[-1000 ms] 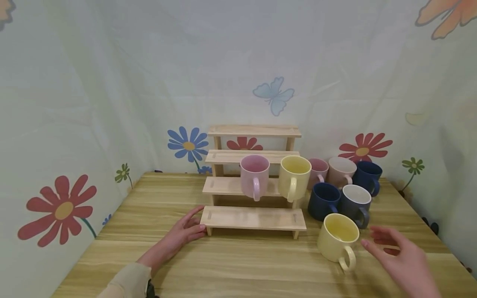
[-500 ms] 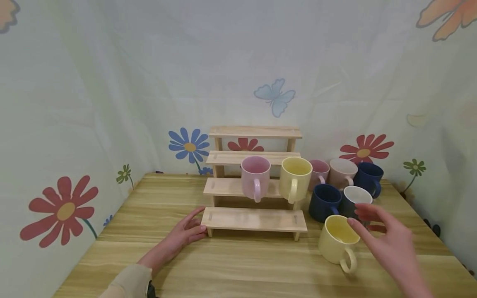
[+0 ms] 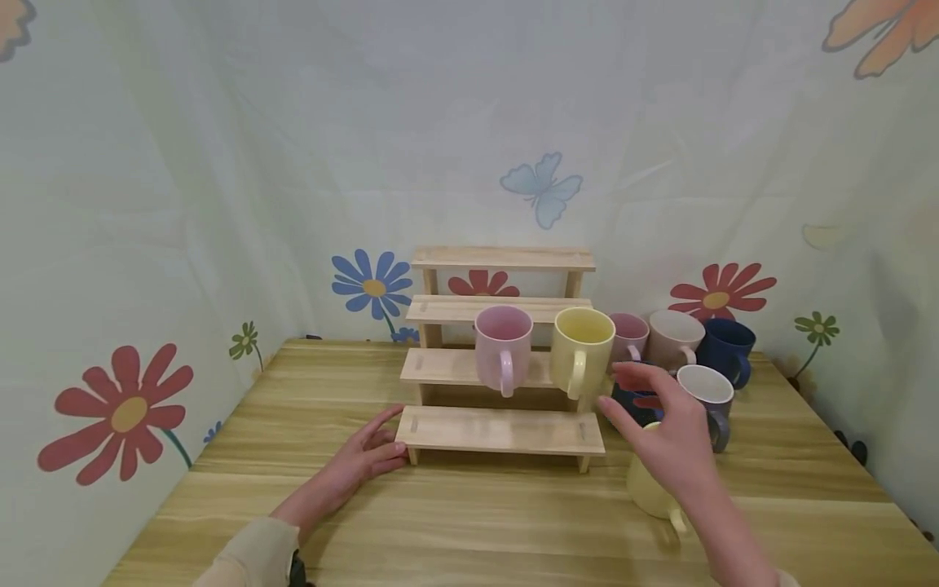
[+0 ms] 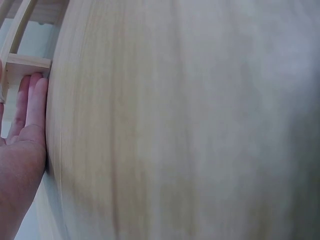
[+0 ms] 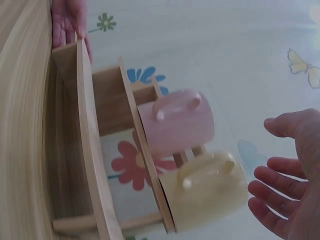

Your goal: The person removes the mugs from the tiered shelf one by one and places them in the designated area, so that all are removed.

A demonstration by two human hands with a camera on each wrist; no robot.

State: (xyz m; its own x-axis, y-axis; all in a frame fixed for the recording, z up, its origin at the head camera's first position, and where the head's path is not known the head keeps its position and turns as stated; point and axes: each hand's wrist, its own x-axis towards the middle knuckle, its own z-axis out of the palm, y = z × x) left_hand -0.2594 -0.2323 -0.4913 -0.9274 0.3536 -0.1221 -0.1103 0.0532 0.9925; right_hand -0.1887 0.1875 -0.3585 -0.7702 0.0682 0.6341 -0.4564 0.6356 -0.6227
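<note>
A stepped wooden shelf rack [image 3: 499,430] stands on the table. My left hand [image 3: 359,452] touches the left end of its lowest board; in the left wrist view its straight fingers [image 4: 35,100] meet the upright under the board. On the second board from the bottom stand a pink mug [image 3: 493,359] and a yellow mug [image 3: 563,359], handles facing me. My right hand [image 3: 675,432] holds nothing, fingers apart, just right of that yellow mug. It partly hides a dark blue mug [image 3: 629,404] and another yellow mug [image 3: 645,487] on the table.
Right of the rack stand a grey mug with a white inside [image 3: 722,404], a darker pink mug [image 3: 627,333], a pale pink mug [image 3: 669,334] and another dark blue mug [image 3: 717,350]. A flower-printed cloth [image 3: 411,122] hangs behind the wood-grain table [image 3: 469,522].
My right hand has swung left and away from me, from beside the front yellow mug to near the yellow mug on the rack. My left hand and the mugs have stayed put.
</note>
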